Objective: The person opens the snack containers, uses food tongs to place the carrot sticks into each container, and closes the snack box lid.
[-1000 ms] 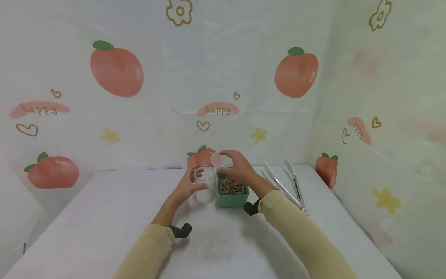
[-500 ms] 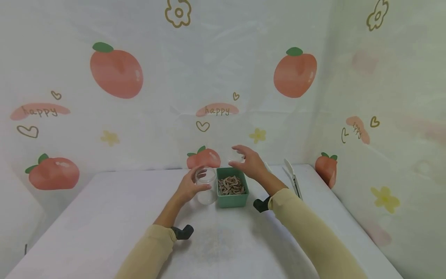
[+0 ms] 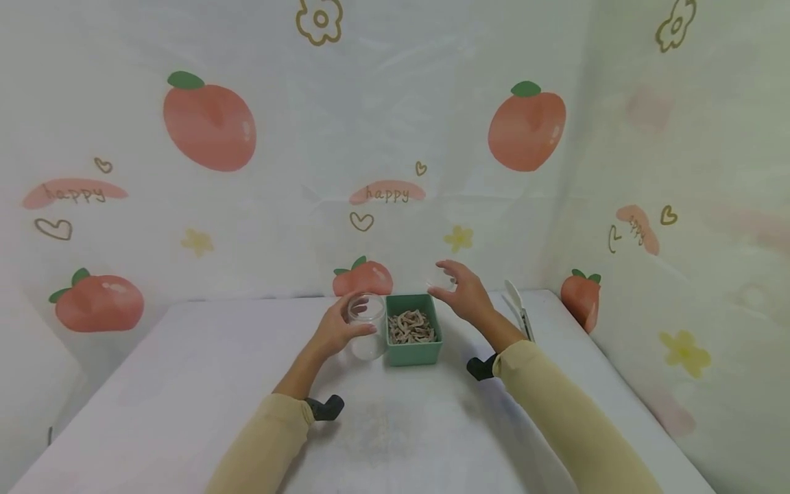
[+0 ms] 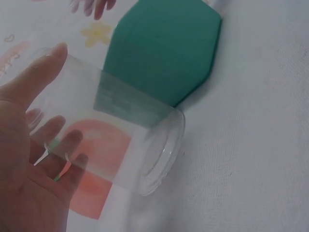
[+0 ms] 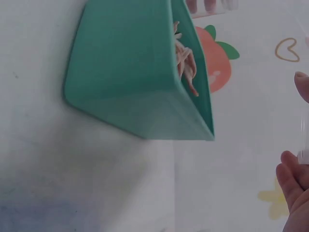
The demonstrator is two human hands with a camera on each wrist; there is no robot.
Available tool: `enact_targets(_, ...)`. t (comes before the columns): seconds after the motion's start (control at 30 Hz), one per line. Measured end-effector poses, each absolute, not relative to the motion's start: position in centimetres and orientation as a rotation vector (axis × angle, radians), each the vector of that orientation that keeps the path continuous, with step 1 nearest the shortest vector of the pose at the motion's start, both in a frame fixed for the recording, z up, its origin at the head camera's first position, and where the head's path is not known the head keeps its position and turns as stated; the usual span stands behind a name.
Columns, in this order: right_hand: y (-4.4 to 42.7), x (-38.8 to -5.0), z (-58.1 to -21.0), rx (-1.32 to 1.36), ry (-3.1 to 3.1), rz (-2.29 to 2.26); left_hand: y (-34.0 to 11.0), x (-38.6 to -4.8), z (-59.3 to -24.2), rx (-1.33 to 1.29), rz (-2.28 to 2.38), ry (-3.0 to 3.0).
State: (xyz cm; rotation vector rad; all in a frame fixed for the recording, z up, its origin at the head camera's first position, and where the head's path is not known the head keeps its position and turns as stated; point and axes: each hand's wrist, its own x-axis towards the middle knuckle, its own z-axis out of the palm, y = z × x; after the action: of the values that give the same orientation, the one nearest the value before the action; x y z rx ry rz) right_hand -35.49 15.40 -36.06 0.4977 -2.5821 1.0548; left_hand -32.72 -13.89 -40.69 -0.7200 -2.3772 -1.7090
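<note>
A clear, open-topped plastic jar (image 3: 368, 333) stands upright on the table, and my left hand (image 3: 335, 331) grips it near the rim. In the left wrist view the thumb and fingers wrap round the jar (image 4: 120, 130). Just right of the jar sits a green rectangular tub (image 3: 413, 354) holding a heap of thin, brownish, dried-looking strips (image 3: 411, 328). My right hand (image 3: 465, 291) is raised beyond the tub's right side, holding a clear round lid (image 3: 440, 282) between thumb and fingers. Only the edge of the lid (image 5: 304, 137) shows in the right wrist view.
Metal tongs with pale tips (image 3: 513, 296) lie at the back right, partly hidden behind my right forearm. A white cloth covers the table (image 3: 247, 357). Behind it hangs a white backdrop (image 3: 395, 123) printed with fruit, hearts and flowers.
My right hand has moved right with the lid, from over the tub and jar to beyond the tub's right side. My left hand still holds the jar in place.
</note>
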Motion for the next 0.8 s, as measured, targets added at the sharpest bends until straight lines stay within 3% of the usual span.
enact_targets(0.2,16.3,-35.4,-37.4,0.462,-2.589,1.063,-13.6,-31.7,-39.5,-0.678,-1.695,-2.449)
enact_targets(0.47,17.1,-35.2,-39.3,0.429,-2.588,1.065,-14.1,-34.0,-42.1,-0.653,-1.677,-2.442)
enact_targets(0.8,17.7,-35.0,-41.1,0.377,-2.645,1.053,-14.2,-34.1,-42.4,-0.630,-1.656,-2.454)
